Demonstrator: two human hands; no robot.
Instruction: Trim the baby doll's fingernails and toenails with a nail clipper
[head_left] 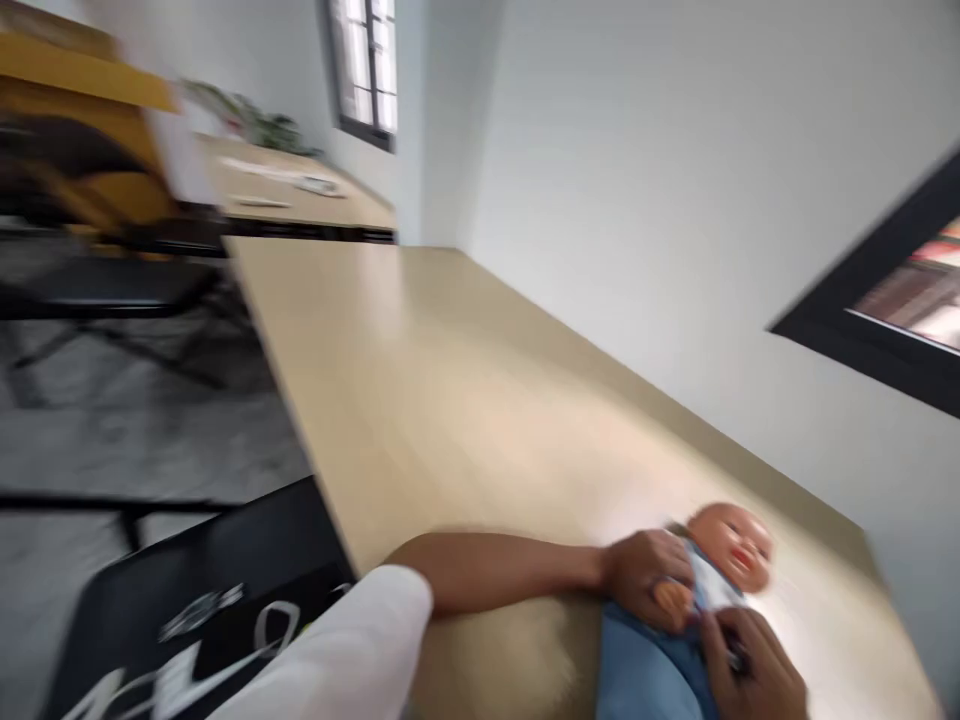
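Observation:
A baby doll [731, 545] in blue and white clothing lies on its back at the lower right of the head view, its head towards the wall. My left hand [651, 578] is closed around the doll's arm, and the small doll hand pokes out beyond my fingers. Curled over the front of the blue clothing [649, 670], my right hand [757, 655] has its fingers pinched together. A small dark spot shows between those fingers, too blurred to name. The doll's lower body runs out of view at the bottom edge.
The doll lies on a long light wooden table [420, 400] along a white wall. A black chair [292, 530] at the left holds a watch-like item [199, 612] and white cables [277, 625]. Farther back stand another black chair [112, 285] and a second table [345, 205].

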